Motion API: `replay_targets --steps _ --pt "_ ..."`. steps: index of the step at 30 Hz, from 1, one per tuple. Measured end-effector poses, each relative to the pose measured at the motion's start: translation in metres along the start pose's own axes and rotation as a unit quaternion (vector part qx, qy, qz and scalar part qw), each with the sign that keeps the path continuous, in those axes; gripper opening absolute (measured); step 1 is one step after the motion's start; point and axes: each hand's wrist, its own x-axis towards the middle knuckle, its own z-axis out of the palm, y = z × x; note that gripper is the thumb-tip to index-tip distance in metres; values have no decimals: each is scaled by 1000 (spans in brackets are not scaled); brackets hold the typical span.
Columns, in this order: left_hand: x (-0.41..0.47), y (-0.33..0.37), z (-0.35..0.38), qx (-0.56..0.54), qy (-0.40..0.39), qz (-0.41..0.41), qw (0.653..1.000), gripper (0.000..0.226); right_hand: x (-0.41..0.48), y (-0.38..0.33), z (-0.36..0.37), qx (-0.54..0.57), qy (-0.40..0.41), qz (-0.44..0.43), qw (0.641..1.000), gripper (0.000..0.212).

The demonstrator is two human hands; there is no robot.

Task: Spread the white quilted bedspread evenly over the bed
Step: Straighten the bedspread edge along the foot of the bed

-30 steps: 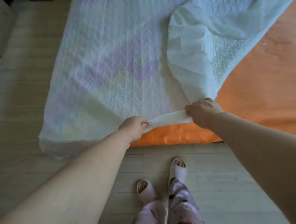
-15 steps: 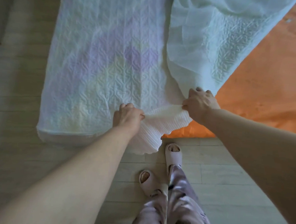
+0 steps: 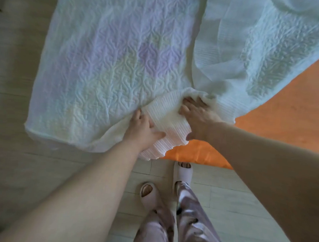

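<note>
The white quilted bedspread (image 3: 111,66) lies flat over the left half of the bed. Its right part (image 3: 260,57) is folded back and bunched, so the orange sheet (image 3: 284,116) shows beneath. My left hand (image 3: 142,132) holds the ribbed border (image 3: 166,119) at the bed's near edge, thumb lying over the ribbing. My right hand (image 3: 197,114) grips the same border just to the right, its fingertips dug into the gathered fabric. A flap of border hangs over the edge between my hands.
Pale plank floor (image 3: 233,208) surrounds the bed. My feet stand in light slippers (image 3: 182,173) close to the near edge, with patterned trouser legs (image 3: 195,224) below. More floor runs along the left side (image 3: 13,76).
Both hands have moved forward and closer together on the border. The taut strip between them has gone slack and now bunches and hangs over the edge. The view has moved nearer.
</note>
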Motion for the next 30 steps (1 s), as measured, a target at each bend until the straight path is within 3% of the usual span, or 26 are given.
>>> replay_targets --steps 2,6,10,13,15,17,19,22,26,30 --pt "-2 -3 15 71 -13 21 997 85 0 0 14 -47 4 -1 999 96" --pt "-2 2 36 140 7 7 990 111 8 -2 37 -104 81 2 991 65" --pt "5 10 51 184 23 -25 982 131 20 -2 41 -7 165 -8 986 30" --pt "3 15 63 170 11 -62 983 141 16 1 31 48 119 -17 992 26" --pt "-1 20 65 144 54 -69 986 117 8 2 25 90 93 -13 992 28" --pt "-10 22 59 128 105 -54 985 69 -7 2 21 121 89 2 989 28" --pt "-22 20 47 108 106 -33 988 39 -26 0 19 113 88 19 989 28" --pt "-43 8 30 90 26 25 995 27 -54 -6 16 132 51 43 989 30" --pt "-73 -19 25 183 -124 99 970 25 -93 -27 26 131 -73 46 988 32" --pt "-102 -34 33 207 -187 105 955 25 -128 -47 42 116 -136 35 983 32"
